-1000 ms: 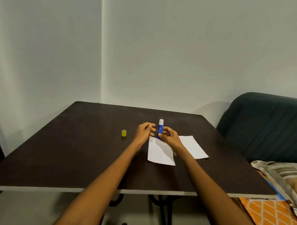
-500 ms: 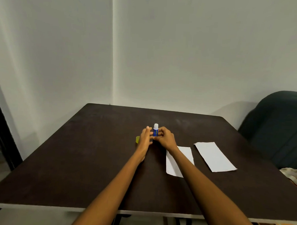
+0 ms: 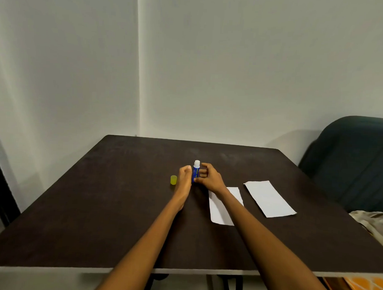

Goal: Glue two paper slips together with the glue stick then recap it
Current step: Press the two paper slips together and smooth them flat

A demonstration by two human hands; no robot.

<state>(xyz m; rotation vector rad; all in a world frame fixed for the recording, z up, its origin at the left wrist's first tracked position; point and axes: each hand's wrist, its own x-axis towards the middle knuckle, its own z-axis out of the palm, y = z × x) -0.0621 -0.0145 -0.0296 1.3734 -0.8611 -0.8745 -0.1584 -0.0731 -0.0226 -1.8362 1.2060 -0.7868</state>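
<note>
The blue glue stick [image 3: 196, 170] stands upright, its white tip uncapped, at the middle of the dark table [image 3: 95, 206]. My right hand [image 3: 209, 178] curls round it from the right, thumb at its base. My left hand [image 3: 184, 177] holds its left side, though its fingers are partly hidden. The yellow cap [image 3: 173, 179] stands on the table just left of my left hand. Two white paper slips lie flat and apart to the right: the near slip [image 3: 219, 211], partly under my right forearm, and the far slip [image 3: 269, 198].
A dark sofa [image 3: 356, 160] stands to the right of the table, with patterned cushions [image 3: 376, 223] by the table's right corner. White walls close in behind and on the left. The table's front edge [image 3: 49, 268] is near me.
Both hands have carried the glue stick left, off the paper slips and close to the yellow cap. In the last half second they have hardly moved.
</note>
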